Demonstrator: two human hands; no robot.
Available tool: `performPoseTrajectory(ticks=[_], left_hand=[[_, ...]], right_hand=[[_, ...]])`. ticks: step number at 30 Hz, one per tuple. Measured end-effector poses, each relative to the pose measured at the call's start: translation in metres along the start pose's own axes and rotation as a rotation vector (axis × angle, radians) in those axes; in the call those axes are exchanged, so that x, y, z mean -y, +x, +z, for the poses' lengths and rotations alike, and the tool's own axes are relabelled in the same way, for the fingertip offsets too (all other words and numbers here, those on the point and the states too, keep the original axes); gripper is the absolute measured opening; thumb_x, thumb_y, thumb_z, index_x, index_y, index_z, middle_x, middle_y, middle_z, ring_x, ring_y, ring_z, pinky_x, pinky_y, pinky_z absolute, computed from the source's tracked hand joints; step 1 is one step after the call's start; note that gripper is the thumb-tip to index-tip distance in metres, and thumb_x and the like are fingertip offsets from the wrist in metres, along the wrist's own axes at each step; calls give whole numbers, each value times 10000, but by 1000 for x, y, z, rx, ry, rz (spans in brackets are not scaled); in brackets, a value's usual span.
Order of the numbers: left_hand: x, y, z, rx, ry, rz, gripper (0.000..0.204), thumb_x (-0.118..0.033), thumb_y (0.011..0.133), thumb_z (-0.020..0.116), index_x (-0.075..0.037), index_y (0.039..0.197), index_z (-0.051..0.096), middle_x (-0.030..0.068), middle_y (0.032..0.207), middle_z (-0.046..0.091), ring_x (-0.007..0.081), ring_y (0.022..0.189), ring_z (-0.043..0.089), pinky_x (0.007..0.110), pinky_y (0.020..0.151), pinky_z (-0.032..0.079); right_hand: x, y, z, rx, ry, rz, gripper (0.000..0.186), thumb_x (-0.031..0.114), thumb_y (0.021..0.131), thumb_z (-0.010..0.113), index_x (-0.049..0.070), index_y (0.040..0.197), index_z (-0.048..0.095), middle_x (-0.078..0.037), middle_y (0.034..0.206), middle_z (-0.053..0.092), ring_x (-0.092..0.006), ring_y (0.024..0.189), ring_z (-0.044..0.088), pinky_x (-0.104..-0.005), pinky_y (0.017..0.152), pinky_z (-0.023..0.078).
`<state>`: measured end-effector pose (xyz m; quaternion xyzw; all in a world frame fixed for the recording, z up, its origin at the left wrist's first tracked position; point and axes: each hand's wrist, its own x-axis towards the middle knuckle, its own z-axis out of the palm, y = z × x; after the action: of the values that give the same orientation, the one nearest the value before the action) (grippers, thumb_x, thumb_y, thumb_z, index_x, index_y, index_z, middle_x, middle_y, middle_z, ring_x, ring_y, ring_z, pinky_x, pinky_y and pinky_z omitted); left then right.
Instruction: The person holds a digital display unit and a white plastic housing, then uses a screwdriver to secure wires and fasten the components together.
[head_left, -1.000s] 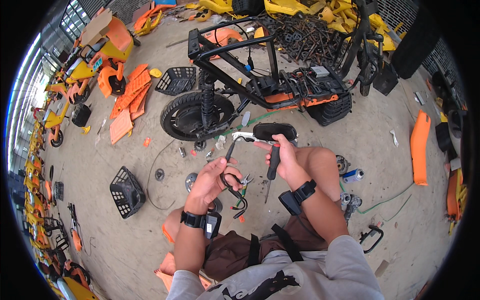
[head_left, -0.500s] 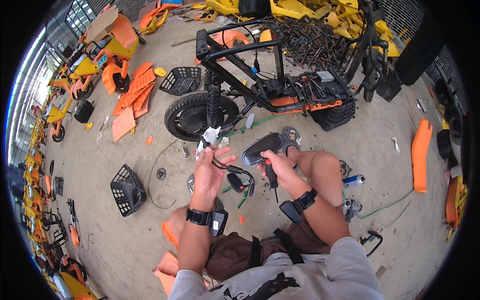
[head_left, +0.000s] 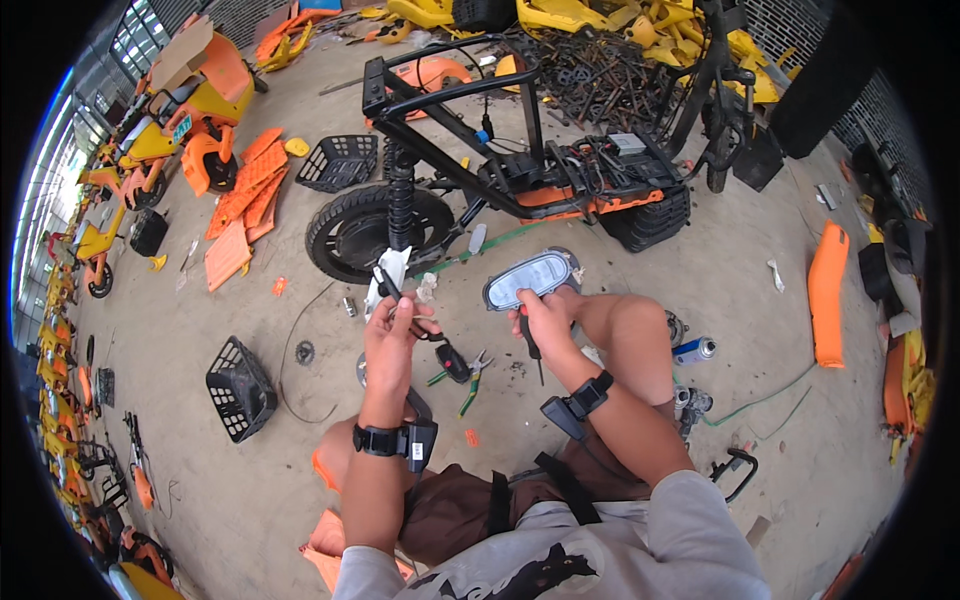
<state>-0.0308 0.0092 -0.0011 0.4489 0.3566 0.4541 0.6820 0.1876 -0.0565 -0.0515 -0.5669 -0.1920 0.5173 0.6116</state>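
My left hand [head_left: 395, 335] pinches a black cable [head_left: 386, 284] with a thick dark end, its fingers curled round it. My right hand [head_left: 548, 318] grips a screwdriver [head_left: 531, 340] with a red and black handle, its shaft pointing down. The thumb of that hand also presses on an oval lamp [head_left: 530, 275] with a pale clear face and dark rim. Below and between the hands is a small black housing with a red spot [head_left: 452, 362]; whether the cable joins it I cannot tell. Beside it, pliers [head_left: 474, 383] with green and yellow handles lie on the floor.
A stripped scooter frame [head_left: 470, 150] with a rear wheel [head_left: 375, 235] stands ahead. Black baskets [head_left: 240, 388] lie at the left. A spray can [head_left: 694, 350] is by my right knee, and a long orange panel [head_left: 828, 295] lies farther right. Yellow scooters line the left side.
The lamp has tilted, so its face now looks pale instead of dark. The cable's loop no longer stretches out to the right of my left hand. The whole view has shifted slightly.
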Motion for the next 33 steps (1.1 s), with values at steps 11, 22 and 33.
performPoseTrajectory(ticks=[11, 22, 33], left_hand=[[-15, -2, 2, -100, 98, 0, 344, -112, 989, 491, 35, 1297, 448, 153, 965, 676, 183, 679, 627, 290, 663, 496], [-25, -11, -12, -65, -134, -135, 299, 70, 747, 450, 25, 1036, 510, 138, 881, 613, 206, 709, 579, 322, 671, 476], [-16, -10, -3, -193, 297, 58, 163, 92, 691, 494, -35, 793, 507, 81, 1034, 601, 177, 917, 543, 294, 796, 413]], right_hand=[[-190, 21, -22, -180, -78, 346, 255, 240, 863, 590, -14, 851, 600, -102, 641, 612, -195, 448, 567, -336, 407, 454], [-280, -22, -91, -700, 110, 662, 333, 311, 894, 543, 21, 732, 558, -103, 628, 583, -228, 451, 539, -363, 432, 464], [-288, -31, -87, -1186, -2, 597, 413, 397, 922, 478, 0, 834, 548, -115, 621, 560, -230, 439, 541, -352, 366, 421]])
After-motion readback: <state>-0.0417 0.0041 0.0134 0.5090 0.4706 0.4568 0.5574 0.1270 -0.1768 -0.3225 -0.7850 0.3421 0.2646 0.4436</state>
